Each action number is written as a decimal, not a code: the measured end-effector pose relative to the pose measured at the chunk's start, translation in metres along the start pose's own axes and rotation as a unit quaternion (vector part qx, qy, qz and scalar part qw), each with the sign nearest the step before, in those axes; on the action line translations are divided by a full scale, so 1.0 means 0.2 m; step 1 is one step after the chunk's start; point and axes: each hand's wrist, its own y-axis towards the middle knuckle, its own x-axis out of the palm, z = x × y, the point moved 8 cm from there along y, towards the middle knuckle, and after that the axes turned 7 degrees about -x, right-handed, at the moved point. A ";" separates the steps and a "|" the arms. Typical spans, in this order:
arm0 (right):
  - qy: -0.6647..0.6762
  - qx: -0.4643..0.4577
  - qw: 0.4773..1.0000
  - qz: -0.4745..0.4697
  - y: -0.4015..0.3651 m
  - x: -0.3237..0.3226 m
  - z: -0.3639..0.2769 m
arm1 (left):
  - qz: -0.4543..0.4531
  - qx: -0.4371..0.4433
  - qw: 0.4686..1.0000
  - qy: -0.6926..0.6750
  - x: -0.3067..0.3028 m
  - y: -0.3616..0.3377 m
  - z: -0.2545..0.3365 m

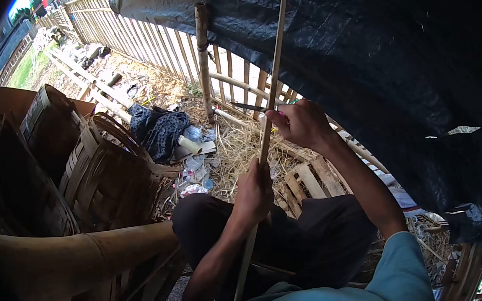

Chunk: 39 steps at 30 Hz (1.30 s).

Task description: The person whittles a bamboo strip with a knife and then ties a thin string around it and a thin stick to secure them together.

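A long, thin bamboo strip (278, 51) slants up from my lap toward the dark tarp. My left hand (253, 193) is wrapped around its lower part. Higher up, my right hand (303, 124) is closed on a knife, its thumb against the strip. The knife's blade (248, 107) points left and crosses the strip; its handle is mostly hidden in my fingers. The strip's lower end runs down beside my left forearm to my shirt.
Woven bamboo baskets (106, 166) stand at the left, above a thick bamboo pole (80, 255). A black tarp (375, 76) hangs at the right. Ahead are a bamboo fence (121, 36), an upright post (205, 65), a dark cloth bundle (162, 133) and shavings (236, 157) on the ground.
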 end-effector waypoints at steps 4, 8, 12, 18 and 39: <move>0.029 -0.065 0.997 -0.002 -0.05 0.01 -0.06 | -0.037 -0.034 0.998 -0.040 -0.03 -0.02 0.02; 0.074 -0.089 0.989 -0.089 -0.12 0.05 -0.11 | -0.072 -0.041 0.988 -0.128 -0.02 -0.01 -0.01; 0.098 -0.108 0.982 -0.119 -0.15 0.08 -0.17 | -0.063 -0.040 0.987 -0.143 -0.03 0.00 -0.01; 0.103 -0.125 0.981 -0.109 -0.17 0.09 -0.21 | -0.150 -0.142 0.936 -0.284 0.00 -0.05 0.02; -0.053 0.052 0.995 0.065 0.17 -0.10 0.29 | -0.036 -0.025 0.999 0.010 0.02 -0.02 0.02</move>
